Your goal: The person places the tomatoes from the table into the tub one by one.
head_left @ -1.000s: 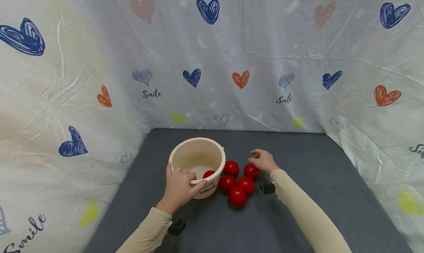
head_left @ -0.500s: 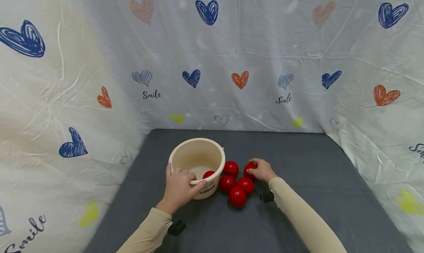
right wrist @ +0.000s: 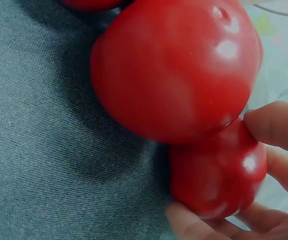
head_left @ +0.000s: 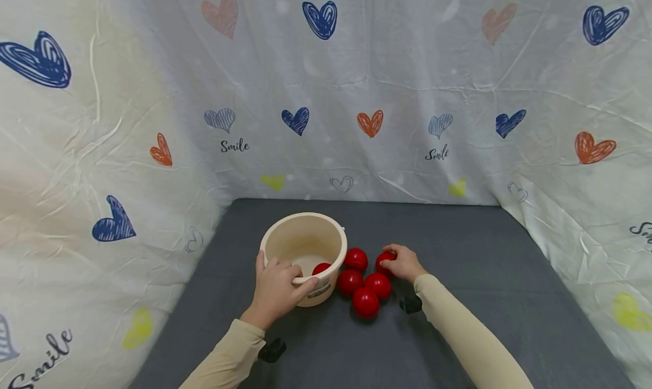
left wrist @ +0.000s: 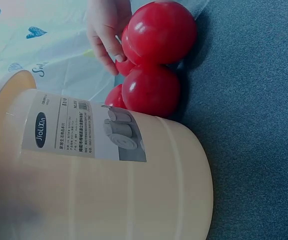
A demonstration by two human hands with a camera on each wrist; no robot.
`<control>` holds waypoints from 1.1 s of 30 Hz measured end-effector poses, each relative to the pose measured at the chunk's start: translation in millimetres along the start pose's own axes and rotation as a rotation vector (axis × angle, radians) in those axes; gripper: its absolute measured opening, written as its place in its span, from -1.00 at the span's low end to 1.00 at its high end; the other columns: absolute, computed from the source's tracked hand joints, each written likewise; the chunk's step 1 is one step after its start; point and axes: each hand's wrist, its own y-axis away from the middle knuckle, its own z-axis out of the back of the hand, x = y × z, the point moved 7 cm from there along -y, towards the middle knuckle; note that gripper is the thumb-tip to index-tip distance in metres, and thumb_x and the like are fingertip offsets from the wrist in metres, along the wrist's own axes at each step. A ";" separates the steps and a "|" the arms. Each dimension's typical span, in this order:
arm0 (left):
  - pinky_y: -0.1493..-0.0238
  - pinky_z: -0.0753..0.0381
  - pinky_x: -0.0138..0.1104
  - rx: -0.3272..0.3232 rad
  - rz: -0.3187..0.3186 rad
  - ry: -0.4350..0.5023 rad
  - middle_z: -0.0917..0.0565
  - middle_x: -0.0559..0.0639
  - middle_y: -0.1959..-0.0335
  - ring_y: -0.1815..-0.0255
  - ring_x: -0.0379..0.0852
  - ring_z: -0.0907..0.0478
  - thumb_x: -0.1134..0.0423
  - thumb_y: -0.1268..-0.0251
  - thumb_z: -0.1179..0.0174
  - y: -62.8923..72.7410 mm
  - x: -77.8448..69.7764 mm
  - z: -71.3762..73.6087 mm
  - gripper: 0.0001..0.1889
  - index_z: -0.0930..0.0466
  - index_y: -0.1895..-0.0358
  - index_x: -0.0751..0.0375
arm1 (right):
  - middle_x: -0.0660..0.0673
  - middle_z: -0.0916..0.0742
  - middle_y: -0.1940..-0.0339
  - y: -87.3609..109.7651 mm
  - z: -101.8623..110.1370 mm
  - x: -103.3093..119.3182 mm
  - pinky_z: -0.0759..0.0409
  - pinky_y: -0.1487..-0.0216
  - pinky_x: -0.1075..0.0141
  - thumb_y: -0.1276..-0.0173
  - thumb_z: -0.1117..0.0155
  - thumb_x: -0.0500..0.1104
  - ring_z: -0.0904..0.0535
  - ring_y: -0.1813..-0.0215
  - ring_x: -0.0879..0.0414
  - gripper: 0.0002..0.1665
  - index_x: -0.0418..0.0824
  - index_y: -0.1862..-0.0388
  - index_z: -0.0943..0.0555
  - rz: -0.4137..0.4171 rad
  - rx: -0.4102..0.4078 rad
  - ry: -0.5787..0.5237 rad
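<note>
Fingers [right wrist: 276, 123] grip red ball [right wrist: 214, 174], possibly touching its neighbour [right wrist: 171, 70].

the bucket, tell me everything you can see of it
The bucket is cream, round and open-topped, apparently plastic, with faint bands round its wall, a thick rim and a printed label reading JiaLiXin. It stands mouth up on the dark table; any slight tilt is hard to judge. The left hand grips the near side of its rim. A red ball lies inside; other red balls sit to its right.

Bucket [head_left: 305, 233] blocks L of red balls [head_left: 378, 286], R arm [head_left: 466, 324] blocks R, tbl [head_left: 433, 225] free behind
</note>
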 end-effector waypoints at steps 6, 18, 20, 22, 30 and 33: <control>-0.40 -0.04 0.51 0.001 -0.001 -0.002 -0.59 -0.12 0.65 0.38 0.01 -0.45 -0.16 -0.13 -0.36 -0.3 -0.6 0.0 -0.61 -0.58 0.64 -0.01 | -0.31 -0.70 -0.18 1.7 0.9 -1.5 -0.65 -0.16 -0.04 -0.36 -0.30 -0.14 -0.62 -0.11 -0.15 -0.50 -0.24 -0.26 -0.60 -0.005 -0.021 -0.020; -0.41 -0.02 0.51 0.003 0.002 -0.004 -0.58 -0.12 0.66 0.38 -0.01 -0.44 -0.17 -0.14 -0.36 1.1 -0.3 -0.5 -0.61 -0.58 0.64 -0.01 | -0.29 -0.69 -0.19 1.3 20.6 17.6 -0.68 -0.16 -0.01 -0.39 -0.28 -0.15 -0.61 -0.12 -0.14 -0.51 -0.23 -0.28 -0.58 0.056 -0.074 -0.127; -0.41 -0.02 0.51 0.001 0.005 -0.001 -0.58 -0.12 0.66 0.38 0.00 -0.44 -0.17 -0.13 -0.36 1.3 0.0 -0.3 -0.61 -0.58 0.65 -0.01 | -0.29 -0.69 -0.18 1.9 27.2 26.3 -0.69 -0.15 -0.01 -0.40 -0.28 -0.14 -0.61 -0.13 -0.15 -0.50 -0.22 -0.29 -0.57 0.072 -0.088 -0.151; -0.41 -0.02 0.51 0.000 0.007 0.002 -0.60 -0.10 0.65 0.38 0.00 -0.45 -0.17 -0.13 -0.37 1.4 0.2 -0.2 -0.61 -0.59 0.64 0.00 | -0.28 -0.69 -0.17 1.8 33.1 34.8 -0.70 -0.13 0.00 -0.40 -0.28 -0.13 -0.61 -0.12 -0.14 -0.50 -0.20 -0.30 -0.57 0.091 -0.096 -0.162; -0.41 -0.01 0.50 0.005 0.015 0.010 -0.63 -0.07 0.62 0.36 0.03 -0.46 -0.14 -0.13 -0.36 0.9 0.8 -1.0 -0.62 -0.62 0.62 0.03 | -0.26 -0.71 -0.19 2.8 51.5 74.2 -0.70 -0.12 0.00 -0.39 -0.28 -0.11 -0.62 -0.12 -0.14 -0.46 -0.21 -0.33 -0.55 0.169 -0.105 -0.174; -0.41 -0.01 0.50 0.003 0.015 0.013 -0.64 -0.06 0.61 0.36 0.04 -0.46 -0.14 -0.13 -0.36 0.7 0.6 -0.6 -0.63 -0.62 0.62 0.03 | -0.25 -0.71 -0.19 5.9 54.5 91.1 -0.70 -0.14 0.00 -0.39 -0.29 -0.10 -0.63 -0.13 -0.13 -0.46 -0.18 -0.33 -0.56 0.185 -0.105 -0.189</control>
